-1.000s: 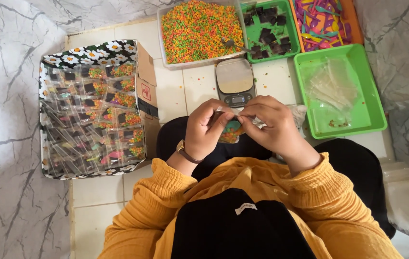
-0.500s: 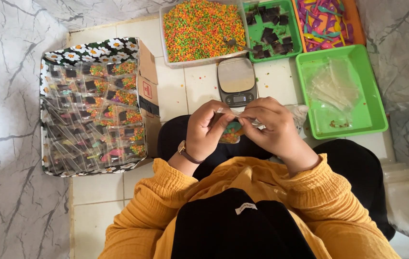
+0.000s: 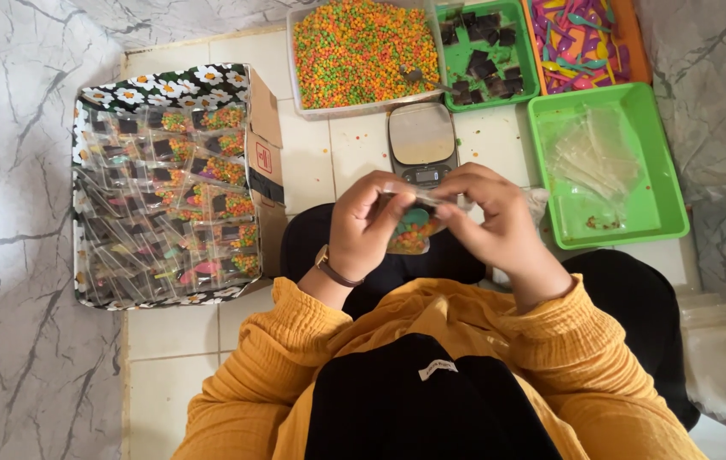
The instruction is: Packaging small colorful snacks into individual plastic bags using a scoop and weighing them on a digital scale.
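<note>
My left hand (image 3: 369,226) and my right hand (image 3: 492,220) pinch the top edge of a small clear packet (image 3: 412,230) filled with coloured candy beads, held over my lap. Both hands meet at the packet's mouth, just below a small digital scale (image 3: 421,141) on the tiled floor. A brown-strapped watch (image 3: 334,269) sits on my left wrist. My sleeves are mustard yellow.
A cardboard box (image 3: 262,162) at left holds several filled packets (image 3: 167,204). Beyond the scale stand a clear tub of coloured beads (image 3: 363,51), a green tray of dark squares (image 3: 484,51), a tray of coloured spoons (image 3: 580,38), and a green tray of empty bags (image 3: 605,162).
The hands have stayed together on the packet with only small finger movement at its top edge. Nothing else has moved.
</note>
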